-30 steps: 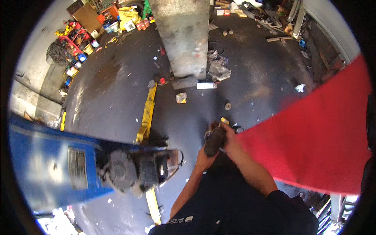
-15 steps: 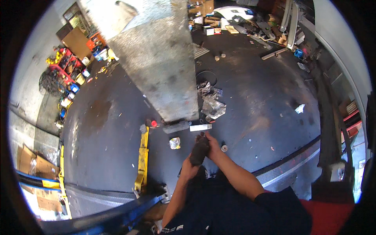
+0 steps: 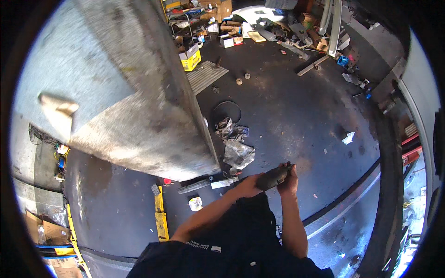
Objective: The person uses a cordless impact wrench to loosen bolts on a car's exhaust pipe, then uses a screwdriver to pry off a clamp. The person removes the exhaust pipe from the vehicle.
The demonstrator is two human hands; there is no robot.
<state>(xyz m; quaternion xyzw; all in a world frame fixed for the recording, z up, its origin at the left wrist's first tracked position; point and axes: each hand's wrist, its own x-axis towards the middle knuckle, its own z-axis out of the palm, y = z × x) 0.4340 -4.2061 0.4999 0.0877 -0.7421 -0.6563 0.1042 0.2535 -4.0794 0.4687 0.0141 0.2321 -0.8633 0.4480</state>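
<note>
A dark, oblong object, blackened and thick in the middle, is held in front of my body above the dark floor. I cannot make out its exact kind. My left hand is wrapped round its left end. At the opposite end, the fingers of my right hand close round it, where a small dark part sticks out. Below and left of my hands, a long white box lies on the floor beside a grey bar.
A large worn grey panel rises close on the left. Yellow metal bars stand below it. Crumpled dirty sheeting and a thin black ring lie ahead. Farther off are a yellow box, a wooden bar and piled parts.
My view has swung, and the grey panel now looms larger on the left. Both hands have moved right with the dark object, which has turned from nearly upright to lying more sideways.
</note>
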